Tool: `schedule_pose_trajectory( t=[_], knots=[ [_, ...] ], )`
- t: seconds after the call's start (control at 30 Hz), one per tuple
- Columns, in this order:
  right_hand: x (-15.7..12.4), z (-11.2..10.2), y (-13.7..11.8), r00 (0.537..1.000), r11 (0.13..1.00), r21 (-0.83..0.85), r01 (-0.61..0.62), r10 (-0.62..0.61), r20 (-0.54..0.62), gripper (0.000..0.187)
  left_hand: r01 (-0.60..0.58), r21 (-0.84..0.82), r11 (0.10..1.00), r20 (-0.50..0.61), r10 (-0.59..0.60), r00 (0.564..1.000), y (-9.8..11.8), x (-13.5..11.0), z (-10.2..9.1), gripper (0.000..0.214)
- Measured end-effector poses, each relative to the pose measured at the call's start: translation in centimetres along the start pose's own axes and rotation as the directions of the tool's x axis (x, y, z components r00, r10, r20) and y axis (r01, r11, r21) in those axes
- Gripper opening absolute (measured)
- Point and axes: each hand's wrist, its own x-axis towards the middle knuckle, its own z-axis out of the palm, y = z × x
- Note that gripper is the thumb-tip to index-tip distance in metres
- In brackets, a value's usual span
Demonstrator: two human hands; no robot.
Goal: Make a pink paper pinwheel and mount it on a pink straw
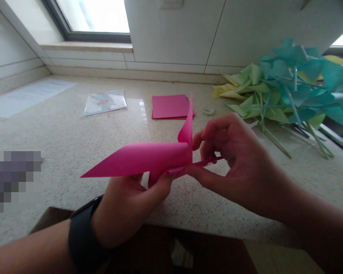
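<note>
A bright pink paper pinwheel (pixel 148 156) is held up above the counter, its blades partly curled. One blade points left and another stands upright. My left hand (pixel 128 205), with a black band on the wrist, grips it from below, thumb pressed on the paper near the middle; the other fingers are mostly hidden behind it. My right hand (pixel 242 167) is curled at the right side, its thumb against the paper and its fingertips close to the upright blade. A narrow pink corner reaches in between the right thumb and fingers.
Behind the pinwheel lie a stack of pink paper squares (pixel 170 106) and a small roll of tape (pixel 208 112). Teal pinwheels (pixel 300 72) and green ones (pixel 254 83) on sticks are heaped at right. A clear packet (pixel 105 102) and a printed sheet (pixel 31 97) lie at left.
</note>
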Motion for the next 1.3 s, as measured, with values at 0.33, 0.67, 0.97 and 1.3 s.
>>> schedule_pose_trajectory(
  t=[0.33, 0.67, 0.97, 1.3],
  knots=[
    [0.4, -0.2, 0.3, 0.98, 0.978, 0.12, -0.173, 0.159, 0.121, 0.035, 0.194, -0.243, 0.95, 0.09, -0.177, 0.98, -0.5, 0.9, -0.1, 0.016],
    [0.8, 0.0, -0.6, 0.93, 0.852, 0.389, -0.35, 0.266, 0.255, 0.037, 0.295, -0.286, 0.912, 0.198, -0.245, 0.949, -0.2, 1.2, 0.0, 0.016],
    [1.0, -0.6, -0.7, 0.882, 0.715, 0.529, -0.457, 0.287, 0.374, 0.047, 0.311, -0.291, 0.905, 0.277, -0.231, 0.933, 0.4, 1.5, -0.1, 0.015],
    [1.3, -1.5, -0.2, 0.834, 0.762, 0.347, -0.546, 0.457, 0.309, 0.069, 0.317, -0.312, 0.895, 0.258, -0.242, 0.935, 0.6, 1.7, -0.1, 0.016]
  ],
)
